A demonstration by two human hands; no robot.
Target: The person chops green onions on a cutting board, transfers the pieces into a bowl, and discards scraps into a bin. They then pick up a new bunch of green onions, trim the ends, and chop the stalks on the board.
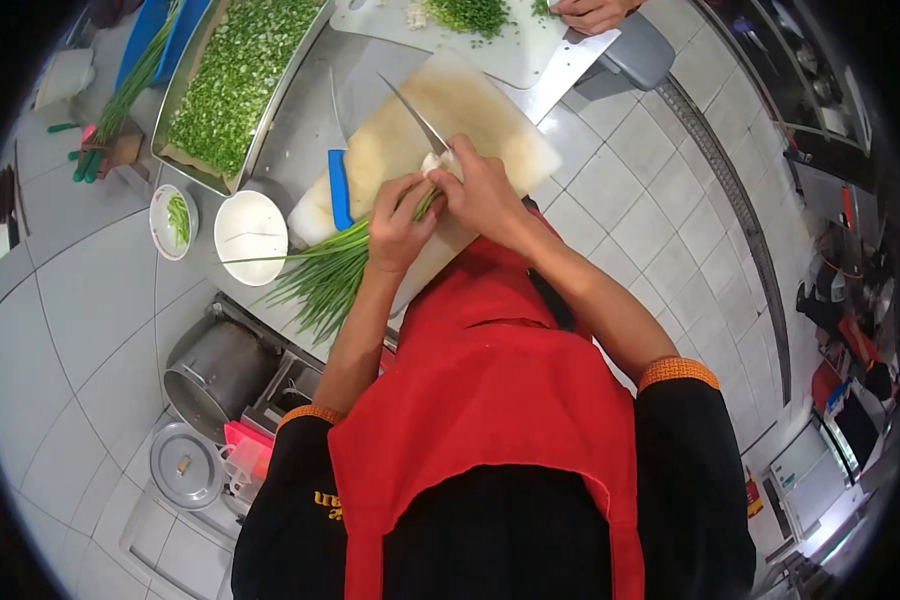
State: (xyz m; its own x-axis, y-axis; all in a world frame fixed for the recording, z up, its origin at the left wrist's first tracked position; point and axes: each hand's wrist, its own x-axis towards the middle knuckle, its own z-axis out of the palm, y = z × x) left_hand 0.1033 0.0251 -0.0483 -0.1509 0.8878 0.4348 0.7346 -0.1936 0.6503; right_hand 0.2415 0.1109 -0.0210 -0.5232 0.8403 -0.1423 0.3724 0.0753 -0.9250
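Observation:
A bunch of scallions lies across the front of the worn cutting board, its green tops spreading toward the lower left. My left hand is closed around the bunch near its white ends. Against those white ends, my right hand is closed, touching them with its thumb and fingers. A knife blade runs up and left from my right hand; its handle is hidden by the hand. To the left on the board lies a blue handle.
A metal tray of chopped scallions stands upper left, near a white bowl and a smaller bowl with green pieces. Another person's hand is at a second white board. A large pot stands lower left.

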